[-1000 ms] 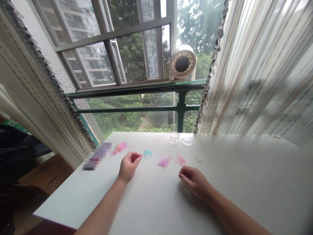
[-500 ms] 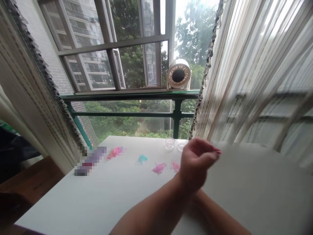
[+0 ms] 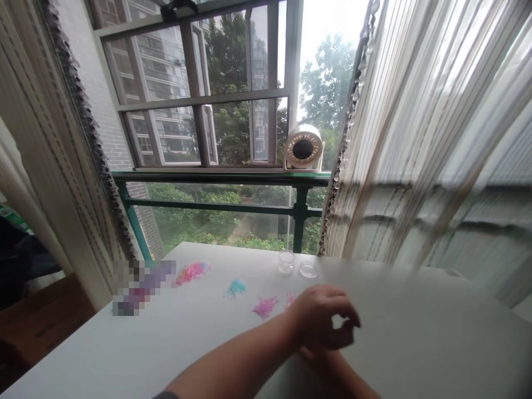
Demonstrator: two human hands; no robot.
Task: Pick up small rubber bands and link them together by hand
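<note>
My left hand (image 3: 328, 317) reaches across the white table (image 3: 124, 354) from the lower left. Its thumb and fingers curl into a ring; whether anything tiny is pinched there does not show. Under the left wrist lies my right hand (image 3: 310, 353), mostly hidden, its forearm coming from the lower right. Left of the hands is a small heap of pink-purple thin bands (image 3: 266, 306). A second pink heap (image 3: 290, 301) shows partly behind the left wrist. Farther left are a turquoise heap (image 3: 236, 288) and a mixed pink and orange heap (image 3: 193, 273).
A clear round cup (image 3: 286, 262) and a shallow clear dish (image 3: 308, 271) stand at the table's back edge. A pixelated purple object (image 3: 145, 288) lies at the left edge. A small white fan (image 3: 303, 148) sits by the window, above the green railing (image 3: 224, 178). Curtains hang at both sides.
The view has tilted up slightly, so the table sits lower. My left hand has come down, turned its back upward and bent its fingers downward. The heaps stay in place.
</note>
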